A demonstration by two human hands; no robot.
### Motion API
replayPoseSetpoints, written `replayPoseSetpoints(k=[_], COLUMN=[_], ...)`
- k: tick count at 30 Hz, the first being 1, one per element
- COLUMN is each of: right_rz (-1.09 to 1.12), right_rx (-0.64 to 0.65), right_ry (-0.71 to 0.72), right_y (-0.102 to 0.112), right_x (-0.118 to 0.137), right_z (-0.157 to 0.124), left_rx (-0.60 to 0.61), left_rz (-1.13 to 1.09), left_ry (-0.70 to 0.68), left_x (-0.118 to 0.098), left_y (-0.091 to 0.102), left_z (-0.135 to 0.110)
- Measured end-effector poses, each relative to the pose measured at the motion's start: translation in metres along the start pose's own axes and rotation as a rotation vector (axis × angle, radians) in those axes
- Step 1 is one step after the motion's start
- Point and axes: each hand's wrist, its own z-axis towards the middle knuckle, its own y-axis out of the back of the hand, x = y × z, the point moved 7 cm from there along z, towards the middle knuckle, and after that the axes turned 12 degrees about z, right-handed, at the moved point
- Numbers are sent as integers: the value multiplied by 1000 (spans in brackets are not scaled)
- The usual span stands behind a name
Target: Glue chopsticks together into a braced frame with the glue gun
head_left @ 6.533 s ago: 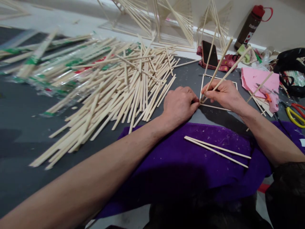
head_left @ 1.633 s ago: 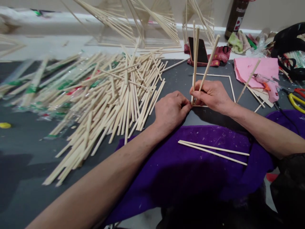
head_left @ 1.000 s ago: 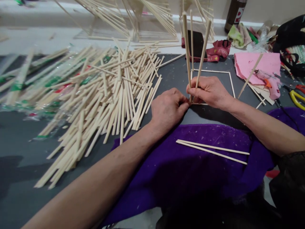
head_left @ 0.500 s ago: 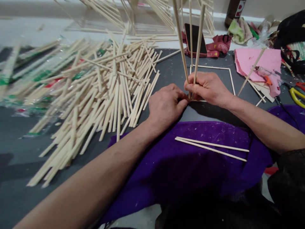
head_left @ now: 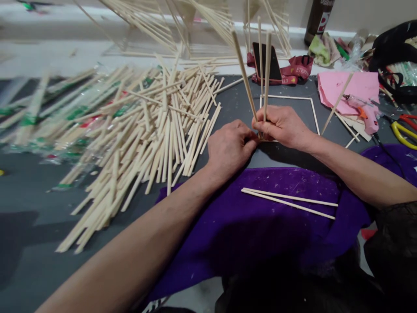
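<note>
My right hand (head_left: 282, 126) is closed around the lower ends of two thin wooden sticks, a left-leaning stick (head_left: 244, 74) and a nearly upright stick (head_left: 267, 69). They stand at the near left corner of a square stick frame (head_left: 289, 97) lying on the table. Beside it, my left hand (head_left: 230, 143) has its fingertips pinched together low at that same corner; what lies between them is hidden. Another slanted stick (head_left: 337, 104) rises at the frame's near right corner, and a thinner one stands behind at the far left. Two loose sticks (head_left: 293, 202) rest on the purple cloth (head_left: 260, 243).
A big pile of sticks (head_left: 172, 126), partly in plastic wrappers, spreads to the left. A phone (head_left: 271, 63) with a red lanyard lies behind the frame. Rightward are a pink glue gun (head_left: 366, 113), pink sheet (head_left: 358, 82) and yellow-handled pliers (head_left: 404, 134). Stick structures (head_left: 208, 21) stand behind.
The view has shifted slightly, moving the scene a little lower. Both hands keep their hold at the frame's corner, and the upright sticks lean slightly more to the left.
</note>
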Motion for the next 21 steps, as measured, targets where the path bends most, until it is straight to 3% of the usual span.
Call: replayPoseSetpoints(k=[21], right_rz=[-12], right_rx=[-77], right_ry=[12], right_y=[4], right_x=[-5], right_z=[-5], left_rx=[-14], left_rz=[4], left_ry=[-25], left_x=[2], left_y=[-2], left_z=[2])
